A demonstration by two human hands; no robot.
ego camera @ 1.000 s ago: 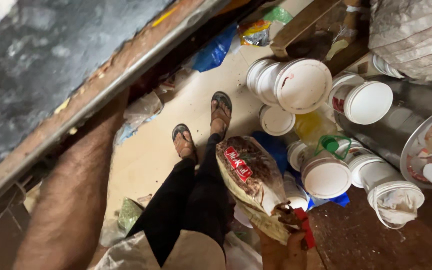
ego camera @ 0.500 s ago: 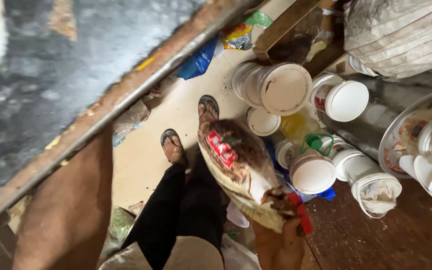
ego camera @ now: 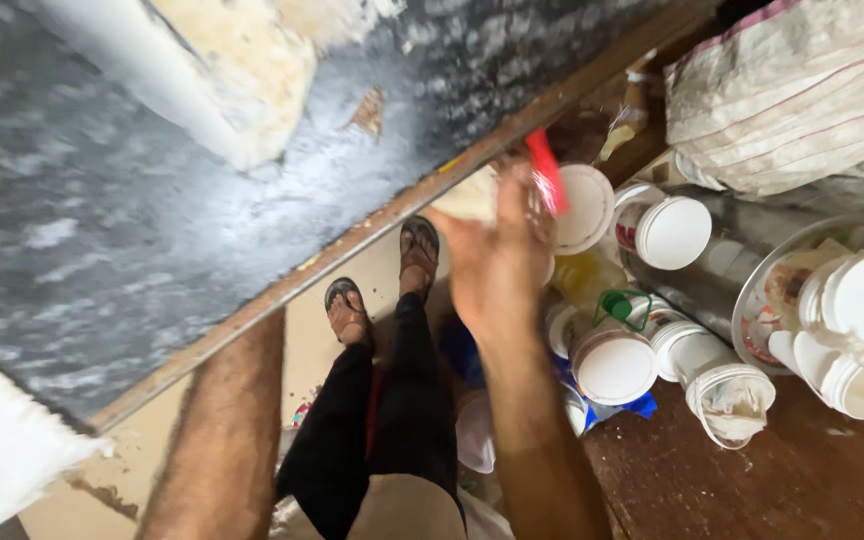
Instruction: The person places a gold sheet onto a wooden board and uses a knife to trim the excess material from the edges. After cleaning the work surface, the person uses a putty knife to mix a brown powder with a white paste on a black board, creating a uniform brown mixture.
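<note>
Stone slab (ego camera: 152, 200), dark grey, mottled and glossy, fills the upper left of the head view; its rusty brown edge (ego camera: 372, 235) runs from 7 o'clock up to 1 o'clock across the frame. A pale, rough chunk (ego camera: 242, 70) lies on the slab at 11 o'clock.

Just right of centre the right hand (ego camera: 497, 265) is raised at the slab's edge, its back turned to the camera. It is closed around a crumpled pale packet (ego camera: 472, 195), which sticks out at 11 o'clock from the knuckles and touches the edge. A thin red strip (ego camera: 547, 170) rises from the fingers at 1 o'clock. The grasp itself is blurred by motion, so how tightly the fingers clench cannot be told.

The left forearm (ego camera: 227, 440) is seen at 7 o'clock, passing up under the slab; the left hand is hidden and its grip cannot be told.

Below the hand, black trousers (ego camera: 382, 420) and two sandalled feet (ego camera: 382, 280) stand on a beige floor (ego camera: 302, 360).

At 3 o'clock from the hand, round white plastic tubs (ego camera: 672, 235) with smooth lids are crowded together, some lying on their sides; a green-capped bottle (ego camera: 617, 305) lies among them. A woven striped sack (ego camera: 792, 90) is seen at 2 o'clock, and dark brown wood (ego camera: 752, 480) at 5 o'clock.
</note>
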